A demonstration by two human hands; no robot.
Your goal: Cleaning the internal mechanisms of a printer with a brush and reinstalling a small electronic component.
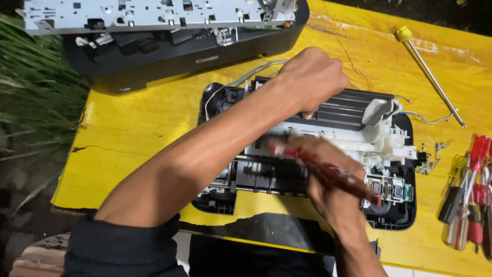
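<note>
While my left hand (310,77) presses down, fingers curled, on the opened printer base (307,154) lying mid-bench (133,128), my right hand (328,179) is closed around a red-handled screwdriver (328,172) (blurred) over its white frame.

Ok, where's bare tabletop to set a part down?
Bare yellow table left of the opened printer base, below the black casing; another patch between the base and the long screwdriver. Right edge is crowded with screwdrivers and loose screws.

The open printer (307,154) lies mid-table (133,128). A casing (169,41) sits behind it; screwdrivers (469,195) lie right.
</note>
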